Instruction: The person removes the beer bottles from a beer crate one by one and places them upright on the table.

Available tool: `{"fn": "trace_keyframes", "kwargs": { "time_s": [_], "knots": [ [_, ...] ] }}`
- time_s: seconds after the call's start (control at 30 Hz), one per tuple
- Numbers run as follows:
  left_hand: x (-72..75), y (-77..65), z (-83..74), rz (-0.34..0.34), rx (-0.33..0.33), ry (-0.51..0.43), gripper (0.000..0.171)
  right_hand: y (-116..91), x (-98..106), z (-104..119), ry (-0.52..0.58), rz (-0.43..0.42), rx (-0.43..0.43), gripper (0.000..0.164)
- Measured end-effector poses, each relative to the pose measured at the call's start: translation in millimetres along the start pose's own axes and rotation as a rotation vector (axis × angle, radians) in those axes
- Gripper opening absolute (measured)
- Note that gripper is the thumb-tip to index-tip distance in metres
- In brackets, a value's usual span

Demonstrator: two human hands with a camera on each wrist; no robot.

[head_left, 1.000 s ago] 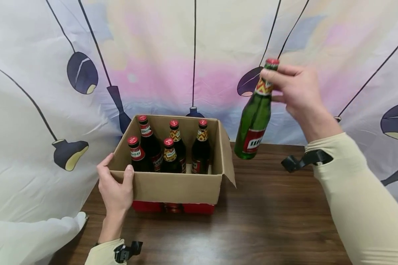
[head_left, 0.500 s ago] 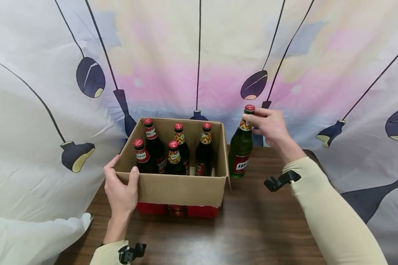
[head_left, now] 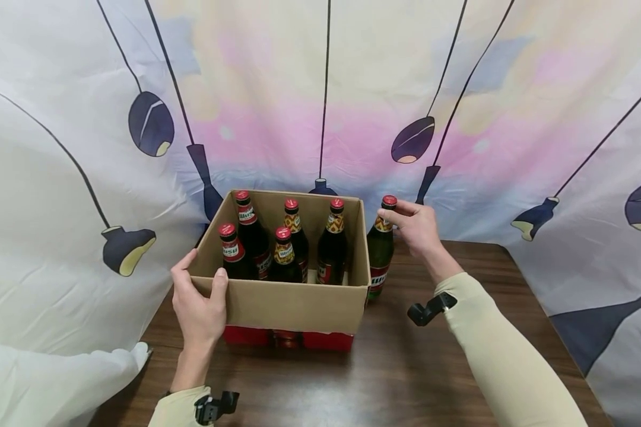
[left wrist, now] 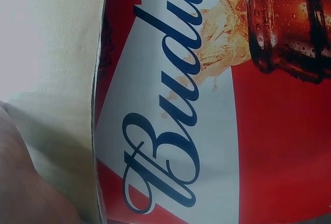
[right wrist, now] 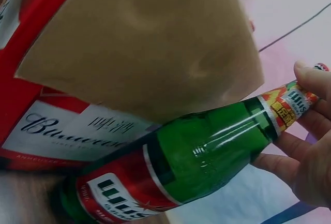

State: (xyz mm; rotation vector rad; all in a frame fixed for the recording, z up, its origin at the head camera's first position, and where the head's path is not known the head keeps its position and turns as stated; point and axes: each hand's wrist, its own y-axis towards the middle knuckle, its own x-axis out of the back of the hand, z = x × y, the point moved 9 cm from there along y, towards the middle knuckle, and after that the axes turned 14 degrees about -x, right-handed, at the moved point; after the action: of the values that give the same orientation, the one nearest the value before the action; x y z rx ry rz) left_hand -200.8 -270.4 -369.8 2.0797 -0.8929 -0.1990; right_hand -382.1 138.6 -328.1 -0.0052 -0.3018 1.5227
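A cardboard box (head_left: 294,305) with brown upper flaps and a red printed lower part stands on the table. Several dark beer bottles with red caps, one of them a bottle (head_left: 331,243) at the right, stand inside it. My left hand (head_left: 199,308) grips the box's near left corner, thumb over the front edge. Just outside the box's right side is a green beer bottle (head_left: 381,252) with a red label. My right hand (head_left: 419,228) pinches its neck below the cap. Its base is low by the table; whether it touches is unclear.
The brown wooden table (head_left: 432,356) extends to the right and front of the box. A printed cloth (head_left: 374,77) hangs behind and at both sides. White fabric (head_left: 59,379) bunches at the table's left edge. A brown flap (right wrist: 155,43) hangs beside the green bottle.
My right hand has lowered the green beer bottle and brought it left, from above the table to close against the box's right side. My left hand has kept its grip on the box.
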Motion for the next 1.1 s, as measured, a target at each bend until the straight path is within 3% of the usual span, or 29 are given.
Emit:
{"fn": "trace_keyframes", "kwargs": {
  "time_s": [0.23, 0.53, 1.1],
  "knots": [
    [-0.3, -0.9, -0.3, -0.001, -0.002, 0.003, 0.062, 5, 0, -12, -0.010, -0.065, 0.021, 0.050],
    [0.2, -1.3, -2.0, -0.008, -0.011, 0.004, 0.062, 11, -8, -24, -0.024, -0.067, 0.007, 0.050],
    [1.3, 0.0, -4.5, -0.032, -0.034, -0.003, 0.060, 16, -15, -27, -0.060, -0.073, 0.027, 0.051]
  ]
}}
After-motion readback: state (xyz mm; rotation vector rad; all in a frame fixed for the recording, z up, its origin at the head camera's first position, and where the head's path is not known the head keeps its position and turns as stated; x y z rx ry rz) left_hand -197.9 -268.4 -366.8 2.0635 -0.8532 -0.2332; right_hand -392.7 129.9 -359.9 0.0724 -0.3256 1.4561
